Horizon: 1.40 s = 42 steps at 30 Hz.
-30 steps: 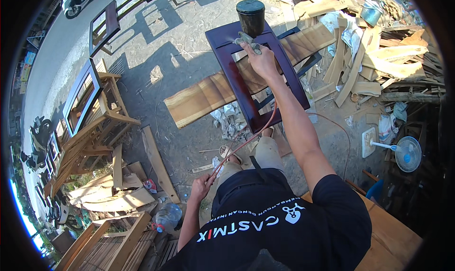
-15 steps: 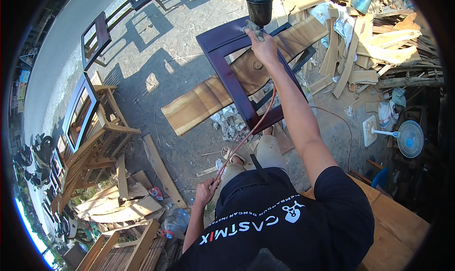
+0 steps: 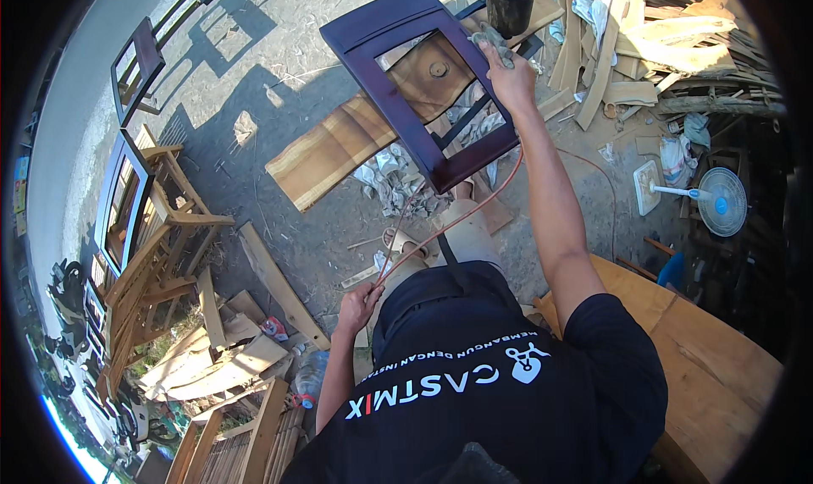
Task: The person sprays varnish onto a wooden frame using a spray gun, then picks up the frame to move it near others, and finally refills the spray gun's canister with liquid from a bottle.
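My right hand point(image 3: 511, 84) is closed around a paint spray gun point(image 3: 493, 47), which carries a dark cup point(image 3: 509, 8) on top. The gun is beside the right side of a dark purple-brown wooden frame point(image 3: 369, 64) with an open middle. Whether the gun touches the frame cannot be made out. A thin red hose point(image 3: 474, 208) runs from below my right forearm to my left hand point(image 3: 359, 304), whose fingers are wrapped round it near my left hip. Through the frame's opening shows a wavy-grained wooden plank point(image 3: 326, 151) lying underneath.
Wood offcuts point(image 3: 669, 48) are heaped at the far right. A white fan point(image 3: 720, 203) lies beyond a wooden tabletop point(image 3: 703, 374) at my right. Bare wooden furniture point(image 3: 169, 221) and dark frames point(image 3: 135, 69) stand at the left; a clear plastic bottle point(image 3: 312, 378) lies near my left forearm.
The view has shifted, so the scene sits further left and higher. My right hand and the spray gun have moved to the frame's right side. My left hand still grips the hose.
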Motion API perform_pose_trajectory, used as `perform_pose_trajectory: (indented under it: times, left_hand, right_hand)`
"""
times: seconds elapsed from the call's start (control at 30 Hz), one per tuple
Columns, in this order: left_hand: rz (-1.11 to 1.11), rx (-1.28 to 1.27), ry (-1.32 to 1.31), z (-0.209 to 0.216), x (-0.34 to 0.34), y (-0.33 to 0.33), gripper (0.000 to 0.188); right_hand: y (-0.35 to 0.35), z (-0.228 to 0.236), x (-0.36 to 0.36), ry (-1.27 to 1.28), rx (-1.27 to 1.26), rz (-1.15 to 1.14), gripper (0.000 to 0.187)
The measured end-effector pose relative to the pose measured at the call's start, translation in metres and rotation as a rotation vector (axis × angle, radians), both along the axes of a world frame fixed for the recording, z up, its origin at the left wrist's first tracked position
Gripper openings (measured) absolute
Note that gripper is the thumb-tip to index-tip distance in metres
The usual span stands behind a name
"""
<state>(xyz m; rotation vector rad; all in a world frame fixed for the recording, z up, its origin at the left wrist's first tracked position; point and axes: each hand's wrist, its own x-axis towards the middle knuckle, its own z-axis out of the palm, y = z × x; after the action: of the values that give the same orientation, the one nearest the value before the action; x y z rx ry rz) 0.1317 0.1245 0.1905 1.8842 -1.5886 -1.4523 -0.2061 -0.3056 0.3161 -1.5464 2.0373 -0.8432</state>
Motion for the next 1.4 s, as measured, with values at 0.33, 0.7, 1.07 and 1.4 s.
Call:
perform_pose_trajectory:
  times: [0.33,0.7,1.07,1.4]
  left_hand:
    - [-0.167,-0.075,-0.086,-0.025,0.037,0.013,0.031]
    - [-0.291,-0.072,-0.065,-0.031,0.029,0.004,0.032]
    - [-0.298,-0.047,-0.099,-0.023,-0.006,-0.010,0.034]
    - [-0.136,-0.090,-0.126,-0.016,-0.056,0.035,0.034]
  right_hand:
    - [0.177,0.013,-0.032,0.065,0.032,-0.126,0.059]
    - [0.247,0.029,-0.060,0.195,0.076,-0.276,0.057]
    - [0.096,-0.006,-0.064,0.016,-0.110,-0.106,0.069]
    - [0.167,0.016,-0.126,-0.008,-0.006,-0.033,0.069]
